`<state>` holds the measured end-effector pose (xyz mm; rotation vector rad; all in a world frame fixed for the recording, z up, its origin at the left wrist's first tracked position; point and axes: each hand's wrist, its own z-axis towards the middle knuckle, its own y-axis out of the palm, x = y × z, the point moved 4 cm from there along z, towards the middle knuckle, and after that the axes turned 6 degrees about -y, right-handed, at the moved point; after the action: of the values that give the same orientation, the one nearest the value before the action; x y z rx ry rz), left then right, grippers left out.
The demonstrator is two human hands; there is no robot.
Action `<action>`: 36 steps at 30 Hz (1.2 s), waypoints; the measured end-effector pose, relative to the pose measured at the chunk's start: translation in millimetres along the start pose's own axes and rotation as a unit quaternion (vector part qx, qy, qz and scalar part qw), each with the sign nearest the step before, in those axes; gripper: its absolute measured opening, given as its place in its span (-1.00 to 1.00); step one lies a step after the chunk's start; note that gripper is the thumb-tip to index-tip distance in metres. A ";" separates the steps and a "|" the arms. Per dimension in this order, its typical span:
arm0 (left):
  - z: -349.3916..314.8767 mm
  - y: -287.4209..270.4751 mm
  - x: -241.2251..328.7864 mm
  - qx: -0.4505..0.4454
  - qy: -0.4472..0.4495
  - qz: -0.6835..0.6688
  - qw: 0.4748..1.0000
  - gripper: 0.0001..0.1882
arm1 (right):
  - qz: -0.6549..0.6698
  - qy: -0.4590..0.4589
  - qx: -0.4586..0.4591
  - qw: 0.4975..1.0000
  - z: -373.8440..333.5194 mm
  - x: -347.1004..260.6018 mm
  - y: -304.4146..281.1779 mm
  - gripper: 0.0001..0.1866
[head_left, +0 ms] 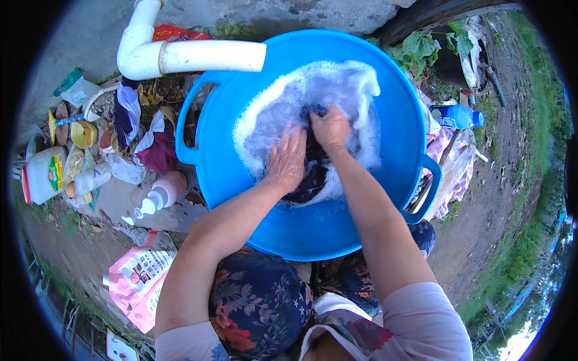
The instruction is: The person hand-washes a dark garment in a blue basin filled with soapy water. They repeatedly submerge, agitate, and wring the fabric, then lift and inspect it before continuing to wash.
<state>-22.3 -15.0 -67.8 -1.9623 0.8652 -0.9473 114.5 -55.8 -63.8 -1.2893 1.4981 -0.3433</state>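
A big blue plastic tub (301, 231) with side handles stands before my knees. White suds (253, 123) float on the water in it, around a soaked dark cloth (310, 183). Flat on the cloth and suds lies my left hand (287, 157), its fingers stretched out. Farther up and to the right, my right hand (330, 127) has its fingers curled around a bunched bit of the same dark cloth. Most of the cloth is under foam, so its kind does not show.
A white pipe (211, 56) juts over the tub's far left rim. On the left stand a pink pump bottle (165, 189), a white jug (45, 174) and a pink refill pouch (141, 280). A blue bottle (457, 117) and pale cloth (454, 162) lie on the right.
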 end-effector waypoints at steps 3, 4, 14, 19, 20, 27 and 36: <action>-1.3 -13.0 -3.9 -0.166 -0.071 -0.172 0.968 -0.25 | 0.173 -0.123 0.166 0.963 -5.6 27.3 -15.6 -0.67; 1.1 -6.9 -8.3 -0.143 -0.072 -0.169 0.972 -0.27 | 0.138 -0.101 0.035 0.985 -19.7 32.3 -13.7 -0.71; 0.2 -14.3 5.0 0.074 0.004 -0.133 0.988 0.01 | 0.015 -0.092 0.108 0.990 -12.3 1.3 7.7 -0.51; 15.8 -50.0 -12.5 0.035 -0.144 -0.428 0.892 -0.29 | 0.498 -0.016 0.016 0.867 -1.1 -9.8 -33.2 -0.51; 16.2 -59.3 -9.8 0.015 -0.124 -0.445 0.887 -0.46 | 0.557 -0.004 -0.040 0.830 -3.8 -11.3 -48.3 -0.53; -24.0 -57.9 42.7 0.098 0.221 -0.105 0.965 -0.17 | 0.115 -0.086 0.019 0.989 8.4 64.4 -43.1 -0.26; 2.7 92.8 -32.9 -0.131 0.139 -0.336 0.922 -0.19 | -0.056 -0.272 0.042 0.960 -134.8 -29.1 14.8 -0.73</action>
<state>-58.1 -30.7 -158.2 -2.4607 0.4694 -1.5998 -10.5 -80.0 -8.7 -1.2732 0.9398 -0.1052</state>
